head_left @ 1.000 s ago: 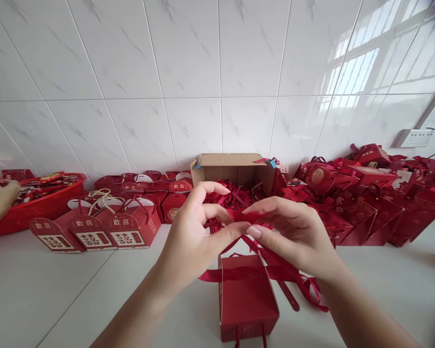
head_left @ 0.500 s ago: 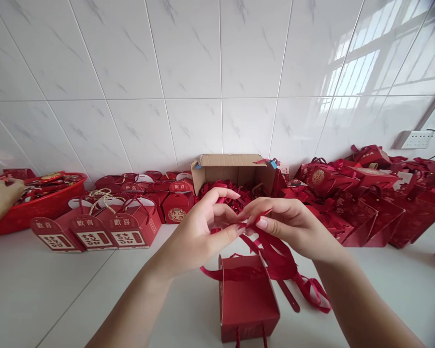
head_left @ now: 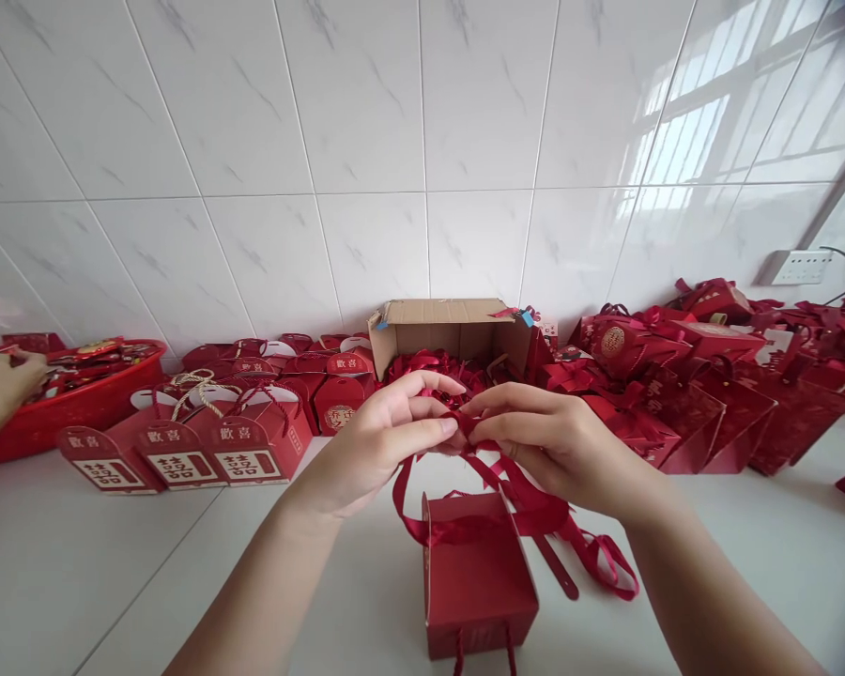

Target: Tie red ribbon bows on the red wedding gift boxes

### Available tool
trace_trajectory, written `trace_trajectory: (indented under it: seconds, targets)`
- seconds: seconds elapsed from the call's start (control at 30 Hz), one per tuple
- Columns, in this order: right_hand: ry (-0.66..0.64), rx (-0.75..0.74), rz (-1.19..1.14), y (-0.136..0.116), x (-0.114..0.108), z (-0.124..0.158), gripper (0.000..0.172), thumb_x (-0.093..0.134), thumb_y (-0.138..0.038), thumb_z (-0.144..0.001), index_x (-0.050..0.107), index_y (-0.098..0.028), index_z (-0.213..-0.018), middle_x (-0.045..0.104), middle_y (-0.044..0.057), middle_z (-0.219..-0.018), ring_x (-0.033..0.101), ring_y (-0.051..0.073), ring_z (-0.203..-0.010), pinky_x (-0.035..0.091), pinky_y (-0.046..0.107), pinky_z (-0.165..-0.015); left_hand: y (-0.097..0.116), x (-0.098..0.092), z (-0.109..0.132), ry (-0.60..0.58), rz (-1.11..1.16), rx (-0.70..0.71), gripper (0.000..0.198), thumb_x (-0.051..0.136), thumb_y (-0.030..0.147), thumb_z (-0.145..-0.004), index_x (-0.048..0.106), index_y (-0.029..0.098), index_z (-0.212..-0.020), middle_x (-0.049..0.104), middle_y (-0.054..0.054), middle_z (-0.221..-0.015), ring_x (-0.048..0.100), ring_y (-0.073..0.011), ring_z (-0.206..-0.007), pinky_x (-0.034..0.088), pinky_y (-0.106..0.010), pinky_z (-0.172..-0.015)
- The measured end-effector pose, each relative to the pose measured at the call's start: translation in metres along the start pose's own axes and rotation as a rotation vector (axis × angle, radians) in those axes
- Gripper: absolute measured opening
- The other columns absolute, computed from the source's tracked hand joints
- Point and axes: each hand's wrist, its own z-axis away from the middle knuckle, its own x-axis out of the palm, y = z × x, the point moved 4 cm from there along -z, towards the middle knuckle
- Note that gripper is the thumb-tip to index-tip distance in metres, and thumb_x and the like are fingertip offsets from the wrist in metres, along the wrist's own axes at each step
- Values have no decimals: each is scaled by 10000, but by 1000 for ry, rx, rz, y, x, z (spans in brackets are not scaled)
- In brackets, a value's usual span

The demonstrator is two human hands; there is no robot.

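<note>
Between my two hands is a dark red ribbon, held up above the table. My left hand pinches it with thumb and fingers. My right hand grips it too, its fingertips almost touching the left ones; the exact fold at the fingers is partly hidden. Below them a red gift box lies on the table, with a twisted cord handle at its near end. Ribbon lies across the far part of the box. A looped ribbon tail and a flat red strap rest to its right.
Several red boxes with cord handles stand at left. Behind them, another person's hand is at a red basin of small packets. An open cardboard box holds ribbons at the wall. Red gift bags crowd the right.
My hands have drawn the ribbon between them, and my right fingers have turned over it. A ribbon loop now hangs under my left hand. The box has stayed in place.
</note>
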Motion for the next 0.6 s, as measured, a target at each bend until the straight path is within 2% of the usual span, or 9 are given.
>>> trace_trajectory:
  seconds: [0.17, 0.27, 0.4, 0.47, 0.53, 0.6]
  targets:
    - [47, 10, 24, 0, 0, 0, 227, 464, -106, -914, 666, -175, -992, 618, 102, -1112, 632, 184, -978, 568, 308, -793, 5, 2, 1, 30, 8, 10, 206, 512, 317, -903, 545, 184, -1056, 641, -22, -795, 618, -147, -774, 494, -313, -772]
    - [61, 18, -9, -2, 0, 1, 231, 481, -116, -909, 679, -188, -1004, 625, 90, -1100, 630, 182, -990, 562, 306, -812, 8, 5, 6, 94, -74, 84, 255, 476, 371, -917, 519, 201, -1101, 621, -5, -755, 605, -143, -756, 492, -291, -735]
    - [199, 90, -72, -2, -4, 8, 187, 557, -161, -884, 705, -202, -992, 641, 76, -1093, 636, 171, -976, 553, 282, -804, 12, 6, 22, 260, -456, 317, 377, 512, 360, -902, 432, 258, -1256, 615, 19, -750, 543, -112, -635, 454, -231, -605]
    - [252, 136, -131, -2, -5, 14, 149, 580, -180, -875, 714, -197, -940, 664, 71, -1046, 639, 171, -962, 548, 280, -796, 13, 7, 30, 286, -640, 417, 418, 527, 316, -896, 410, 265, -1294, 636, 13, -801, 513, -98, -573, 450, -223, -561]
    - [280, 198, -188, 0, -5, 22, 123, 591, -196, -870, 712, -198, -894, 680, 66, -1005, 639, 175, -954, 538, 288, -803, 13, 7, 37, 270, -796, 519, 438, 525, 257, -895, 399, 254, -1314, 650, 1, -845, 558, -105, -618, 482, -223, -598]
    - [324, 274, -232, 2, -7, 32, 109, 592, -219, -870, 695, -199, -840, 679, 60, -999, 631, 179, -957, 521, 295, -814, 16, 7, 44, 266, -979, 658, 458, 532, 193, -884, 401, 242, -1320, 656, -13, -900, 617, -125, -756, 512, -235, -714]
